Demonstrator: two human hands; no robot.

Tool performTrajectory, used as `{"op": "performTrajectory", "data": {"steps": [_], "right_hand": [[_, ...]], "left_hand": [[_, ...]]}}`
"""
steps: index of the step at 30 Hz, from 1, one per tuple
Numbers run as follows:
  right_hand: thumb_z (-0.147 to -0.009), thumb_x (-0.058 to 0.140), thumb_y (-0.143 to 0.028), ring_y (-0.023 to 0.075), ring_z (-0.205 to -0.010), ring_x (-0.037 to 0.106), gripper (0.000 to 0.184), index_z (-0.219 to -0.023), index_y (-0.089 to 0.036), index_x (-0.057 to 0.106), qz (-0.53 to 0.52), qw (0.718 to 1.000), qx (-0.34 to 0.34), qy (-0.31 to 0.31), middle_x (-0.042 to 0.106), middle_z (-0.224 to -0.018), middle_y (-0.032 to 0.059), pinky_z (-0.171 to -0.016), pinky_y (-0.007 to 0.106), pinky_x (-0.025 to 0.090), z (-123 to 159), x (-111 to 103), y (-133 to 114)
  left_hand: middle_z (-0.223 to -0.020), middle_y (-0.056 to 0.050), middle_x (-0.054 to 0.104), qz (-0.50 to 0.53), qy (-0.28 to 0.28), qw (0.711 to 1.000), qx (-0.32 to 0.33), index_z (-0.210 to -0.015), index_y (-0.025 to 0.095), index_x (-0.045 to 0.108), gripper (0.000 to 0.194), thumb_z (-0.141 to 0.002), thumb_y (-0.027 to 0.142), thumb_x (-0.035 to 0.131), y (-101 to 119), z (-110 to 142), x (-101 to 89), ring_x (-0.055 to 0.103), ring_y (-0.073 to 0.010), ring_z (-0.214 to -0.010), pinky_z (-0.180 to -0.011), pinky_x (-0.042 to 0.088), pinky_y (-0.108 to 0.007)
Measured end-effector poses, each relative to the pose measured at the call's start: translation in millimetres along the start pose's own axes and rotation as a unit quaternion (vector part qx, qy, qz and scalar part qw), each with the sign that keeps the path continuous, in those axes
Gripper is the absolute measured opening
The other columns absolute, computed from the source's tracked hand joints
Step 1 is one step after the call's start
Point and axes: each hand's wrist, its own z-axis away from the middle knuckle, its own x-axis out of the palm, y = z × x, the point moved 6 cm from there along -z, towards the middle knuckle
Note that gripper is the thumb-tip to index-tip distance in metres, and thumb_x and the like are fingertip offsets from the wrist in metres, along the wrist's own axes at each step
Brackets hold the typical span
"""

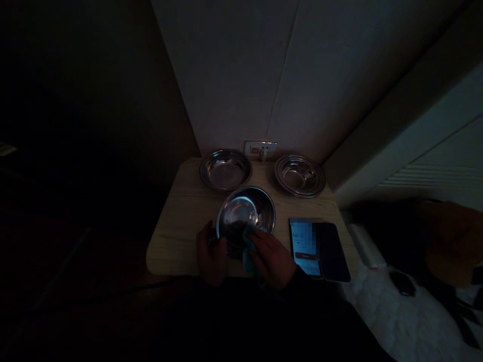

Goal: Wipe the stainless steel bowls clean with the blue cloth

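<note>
A steel bowl [245, 213] is tilted toward me at the front middle of a small wooden table [177, 221]. My left hand [211, 256] grips the bowl's near left rim. Pressed against the bowl's near inner side is a small teal cloth [248, 246], with the fingers of my right hand [272, 256] closed on it. The room is dark, so fine detail of the fingers is hard to see.
Two more steel dishes stand at the back of the table, one on the left [225, 169], one on the right [299, 176]. A lit phone [305, 246] lies beside a dark phone [334, 251] at the right. A wall socket [260, 149] sits behind. White bedding [396, 311] lies right.
</note>
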Motion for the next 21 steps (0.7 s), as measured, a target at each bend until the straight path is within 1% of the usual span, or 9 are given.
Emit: {"op": "performTrajectory", "data": {"steps": [2, 4, 7, 11, 15, 18, 21], "right_hand": [[-0.088, 0.043, -0.026, 0.0231, -0.111, 0.05, 0.036, -0.119, -0.013, 0.052, -0.018, 1.0, 0.011, 0.012, 0.054, -0.123, 0.0139, -0.091, 0.04, 0.045, -0.3, -2.7, 2.0], [-0.088, 0.043, -0.027, 0.0226, -0.111, 0.05, 0.036, -0.12, -0.013, 0.051, -0.024, 1.0, 0.012, 0.015, 0.054, -0.122, 0.0134, -0.091, 0.04, 0.045, -0.3, -5.2, 2.4], [-0.087, 0.043, -0.026, 0.0228, -0.111, 0.049, 0.035, -0.12, -0.014, 0.051, -0.003, 1.0, 0.006, 0.007, 0.054, -0.123, 0.0125, -0.092, 0.041, 0.043, 1.3, -9.1, 2.3], [-0.083, 0.049, -0.024, 0.0267, -0.111, 0.046, 0.037, -0.118, -0.015, 0.054, 0.069, 0.997, 0.005, -0.028, 0.054, -0.124, 0.011, -0.09, 0.043, 0.04, 5.2, -14.1, 6.7], [-0.081, 0.051, -0.024, 0.0278, -0.111, 0.045, 0.036, -0.117, -0.017, 0.055, 0.108, 0.991, 0.014, -0.082, 0.056, -0.122, 0.0087, -0.087, 0.043, 0.037, 6.3, -15.0, 9.9], [-0.082, 0.05, -0.025, 0.0269, -0.11, 0.046, 0.034, -0.116, -0.02, 0.054, 0.097, 0.988, 0.012, -0.118, 0.057, -0.12, 0.0065, -0.086, 0.044, 0.034, 0.3, -7.1, 2.0], [-0.085, 0.047, -0.026, 0.0237, -0.108, 0.046, 0.034, -0.118, -0.021, 0.051, 0.039, 0.991, -0.014, -0.129, 0.057, -0.12, 0.0045, -0.088, 0.041, 0.034, -14.0, 7.8, -15.8]], "left_hand": [[-0.109, -0.012, 0.057, -0.017, 0.007, 1.0, -0.017, -0.113, 0.015, 0.05, 0.047, -0.075, 0.042, 0.052, -0.8, 0.3, 1.7, 0.058, -0.0193, -0.093, -0.076, 0.048, -0.03], [-0.102, -0.011, 0.061, -0.049, 0.018, 0.997, -0.049, -0.104, 0.014, 0.054, 0.04, -0.077, 0.042, 0.05, -3.6, -1.6, 2.3, 0.059, -0.0188, -0.089, -0.075, 0.048, -0.029], [-0.09, -0.01, 0.064, -0.091, 0.035, 0.993, -0.071, -0.092, 0.015, 0.057, 0.034, -0.078, 0.043, 0.047, -6.7, -6.6, 1.7, 0.06, -0.0181, -0.081, -0.072, 0.048, -0.029], [-0.089, -0.008, 0.065, -0.115, 0.062, 0.991, -0.035, -0.092, 0.015, 0.058, 0.03, -0.079, 0.039, 0.045, -1.5, -12.4, 0.5, 0.061, -0.0165, -0.08, -0.071, 0.048, -0.026], [-0.09, -0.008, 0.066, -0.114, 0.065, 0.991, -0.011, -0.094, 0.015, 0.058, 0.03, -0.081, 0.038, 0.043, 5.6, -13.1, 4.1, 0.061, -0.0155, -0.081, -0.071, 0.048, -0.025], [-0.092, -0.009, 0.066, -0.122, 0.055, 0.991, -0.002, -0.095, 0.015, 0.059, 0.031, -0.083, 0.038, 0.041, 7.7, -12.5, 9.9, 0.061, -0.0155, -0.082, -0.071, 0.047, -0.025], [-0.092, -0.009, 0.067, -0.147, 0.05, 0.988, 0.011, -0.095, 0.016, 0.06, 0.032, -0.084, 0.037, 0.04, 7.1, -12.9, 14.5, 0.062, -0.0156, -0.082, -0.071, 0.048, -0.025]]}}
